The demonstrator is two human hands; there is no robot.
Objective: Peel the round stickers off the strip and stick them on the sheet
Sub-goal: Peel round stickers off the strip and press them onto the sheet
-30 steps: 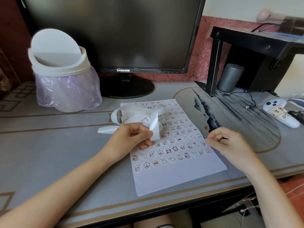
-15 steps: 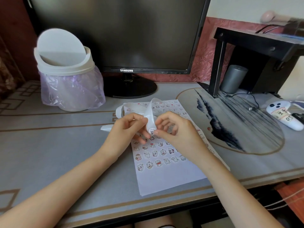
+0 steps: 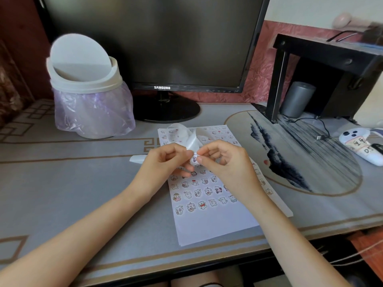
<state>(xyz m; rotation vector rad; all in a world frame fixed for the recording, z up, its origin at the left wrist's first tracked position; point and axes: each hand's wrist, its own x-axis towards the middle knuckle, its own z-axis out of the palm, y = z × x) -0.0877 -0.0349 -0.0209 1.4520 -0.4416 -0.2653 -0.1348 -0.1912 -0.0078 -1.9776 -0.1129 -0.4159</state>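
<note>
A white sheet (image 3: 215, 222) lies on the desk, covered in rows of small round cartoon stickers. Above its middle, my left hand (image 3: 163, 164) pinches a curled white backing strip (image 3: 191, 139) that loops up and back over the sheet. My right hand (image 3: 223, 160) meets it from the right, thumb and forefinger pinching at a sticker (image 3: 195, 157) on the strip's lower end. One loose tail of the strip (image 3: 137, 158) pokes out to the left of my left hand. Both hands hide part of the sheet's middle rows.
A white swing-lid bin (image 3: 87, 88) with a purple bag stands at the back left. A black Samsung monitor (image 3: 157, 44) stands behind the sheet. At the right are a black stand (image 3: 323, 65), a grey cylinder (image 3: 296, 99), a cable and a white remote (image 3: 360, 146).
My right hand came in from the right side of the sheet to the strip and now pinches at its end. My left hand kept holding the strip, which curled up higher.
</note>
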